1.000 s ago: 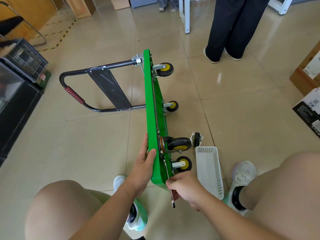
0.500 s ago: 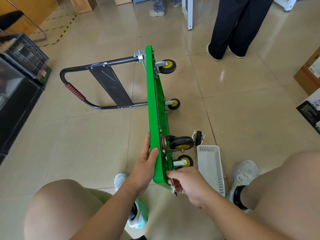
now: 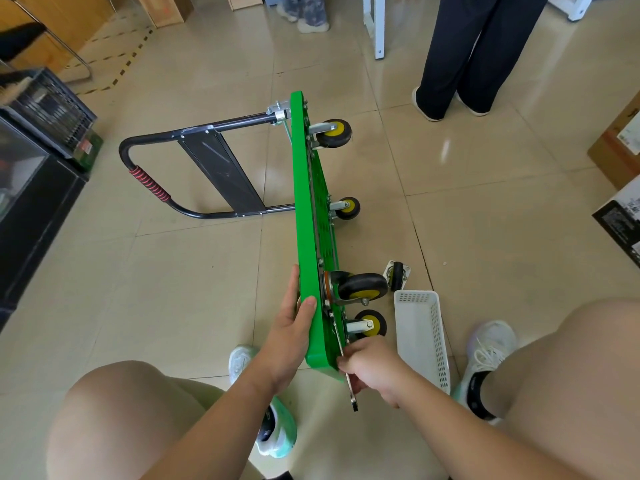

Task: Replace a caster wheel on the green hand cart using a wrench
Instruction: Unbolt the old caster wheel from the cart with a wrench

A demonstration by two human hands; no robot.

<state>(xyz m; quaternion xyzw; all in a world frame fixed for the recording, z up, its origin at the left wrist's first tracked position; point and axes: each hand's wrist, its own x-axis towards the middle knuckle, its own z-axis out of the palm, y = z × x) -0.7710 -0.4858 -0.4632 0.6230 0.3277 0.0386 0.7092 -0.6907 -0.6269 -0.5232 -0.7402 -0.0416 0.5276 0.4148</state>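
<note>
The green hand cart [image 3: 313, 237] stands on its long edge on the tiled floor, its underside facing right and its black handle [image 3: 152, 181] folded out to the left. Several yellow-hubbed casters stick out to the right; the biggest one [image 3: 362, 291] sits near my hands. My left hand [image 3: 294, 327] grips the cart's near upper edge, thumb over the rim. My right hand [image 3: 372, 367] holds a metal wrench [image 3: 349, 386] against the underside at the near corner, its lower end sticking out below my fist. A loose caster [image 3: 397, 276] lies on the floor beside the cart.
A white perforated plastic basket [image 3: 420, 337] lies on the floor right of the cart, by my right shoe. A person in dark trousers [image 3: 474, 53] stands at the back right. Cardboard boxes [image 3: 620, 147] sit far right; a black cabinet and crate [image 3: 45, 109] stand far left.
My right hand has swung the wrench's free end down and back toward me along the cart's near corner. My left hand keeps its grip on the edge. The view has shifted slightly.
</note>
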